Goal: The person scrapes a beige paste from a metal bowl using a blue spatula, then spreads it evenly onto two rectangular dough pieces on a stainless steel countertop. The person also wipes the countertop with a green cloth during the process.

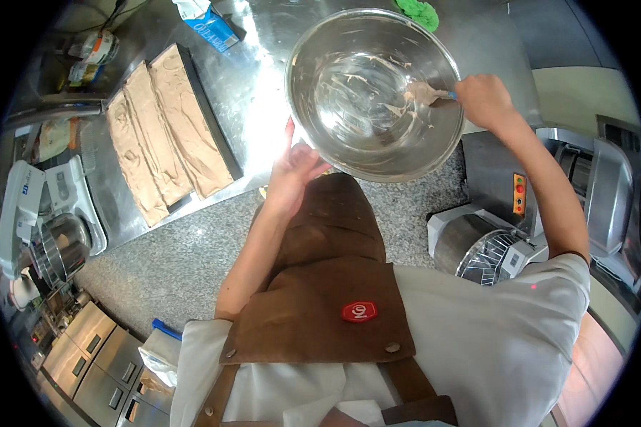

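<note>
A large steel mixing bowl [349, 128] sits tilted toward me at the table's front edge. Thin streaks of beige cream cling to its inside. My left hand [298, 167] steadies the bowl at its lower left rim, some fingers stretched along the outside. At the bowl's right rim, my right hand [483, 101] is closed round the handle of a spatula [424, 93]. Its cream-covered blade rests against the inner wall; a bit of blue shows by my fist. To the left, a dark tray [205, 117] carries long strips spread with beige cream [160, 132].
A blue and white carton [210, 27] and a green cloth [419, 13] lie on the steel table [253, 85]. A stand mixer [46, 213] is at the left. Another mixer with a wire guard [481, 245] stands to the right, near a red-buttoned control panel [519, 193].
</note>
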Available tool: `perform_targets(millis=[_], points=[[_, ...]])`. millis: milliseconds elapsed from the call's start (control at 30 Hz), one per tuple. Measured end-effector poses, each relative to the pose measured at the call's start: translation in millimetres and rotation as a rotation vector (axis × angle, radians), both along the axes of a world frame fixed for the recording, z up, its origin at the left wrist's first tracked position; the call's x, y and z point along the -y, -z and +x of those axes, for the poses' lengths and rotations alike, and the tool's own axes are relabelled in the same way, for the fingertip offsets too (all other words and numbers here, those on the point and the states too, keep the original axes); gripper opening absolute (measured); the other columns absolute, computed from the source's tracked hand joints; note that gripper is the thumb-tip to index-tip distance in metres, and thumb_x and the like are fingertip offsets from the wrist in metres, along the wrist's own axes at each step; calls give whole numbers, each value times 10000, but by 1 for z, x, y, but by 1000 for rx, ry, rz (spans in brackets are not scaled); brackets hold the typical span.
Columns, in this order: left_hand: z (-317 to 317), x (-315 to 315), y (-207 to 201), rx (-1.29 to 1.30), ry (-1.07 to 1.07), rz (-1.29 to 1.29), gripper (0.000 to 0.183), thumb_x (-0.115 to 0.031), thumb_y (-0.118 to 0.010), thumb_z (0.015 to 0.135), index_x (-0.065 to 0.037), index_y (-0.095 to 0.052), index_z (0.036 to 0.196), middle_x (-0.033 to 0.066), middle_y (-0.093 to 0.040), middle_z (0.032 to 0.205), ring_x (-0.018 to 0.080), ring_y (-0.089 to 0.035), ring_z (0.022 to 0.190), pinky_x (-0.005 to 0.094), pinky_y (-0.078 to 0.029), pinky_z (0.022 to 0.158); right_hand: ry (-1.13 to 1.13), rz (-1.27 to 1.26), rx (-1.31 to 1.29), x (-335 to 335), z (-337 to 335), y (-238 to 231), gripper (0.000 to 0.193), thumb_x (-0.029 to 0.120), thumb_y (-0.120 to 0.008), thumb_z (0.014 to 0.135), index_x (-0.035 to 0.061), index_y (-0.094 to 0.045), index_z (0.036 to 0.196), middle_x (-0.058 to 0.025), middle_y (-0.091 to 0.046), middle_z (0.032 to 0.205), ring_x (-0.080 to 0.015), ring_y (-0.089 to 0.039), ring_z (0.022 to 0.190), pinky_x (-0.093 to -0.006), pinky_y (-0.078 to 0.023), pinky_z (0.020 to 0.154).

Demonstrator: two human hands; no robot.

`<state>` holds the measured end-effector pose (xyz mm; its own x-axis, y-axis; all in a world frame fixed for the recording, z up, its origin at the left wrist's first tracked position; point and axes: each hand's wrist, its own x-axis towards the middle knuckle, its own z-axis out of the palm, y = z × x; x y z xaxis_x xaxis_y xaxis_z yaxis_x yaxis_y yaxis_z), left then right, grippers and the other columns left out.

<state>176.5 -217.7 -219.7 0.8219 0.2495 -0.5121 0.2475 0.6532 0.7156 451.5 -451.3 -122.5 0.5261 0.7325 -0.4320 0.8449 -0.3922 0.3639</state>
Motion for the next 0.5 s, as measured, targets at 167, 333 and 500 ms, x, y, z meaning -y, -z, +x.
perform_targets(millis=[167,333,500], points=[[-2,0,7,4,-8,-17,803,-4,-553,948,-168,-50,1553,-12,-528,949,90,-585,904,368,-577,905,219,44,-159,5,-10,-1,175,206,-625,875,77,-727,934,-154,-690,829,-338,-671,838,-458,-511,746],[-2,-3,9,-16,18,-19,800,2,-548,949,-177,-53,1553,-14,-529,941,88,-584,895,362,-576,908,405,274,-348,-2,-30,4,215,252,-637,877,59,-720,922,-196,-688,897,-357,-660,904,-462,-518,792],[-3,-3,10,-8,0,-29,798,1,-547,950,-189,-61,1553,-11,-541,939,95,-595,917,365,-576,909,373,0,-153,-7,-14,-49,208,242,-628,863,63,-715,920,-183,-698,926,-346,-671,914,-471,-521,792]])
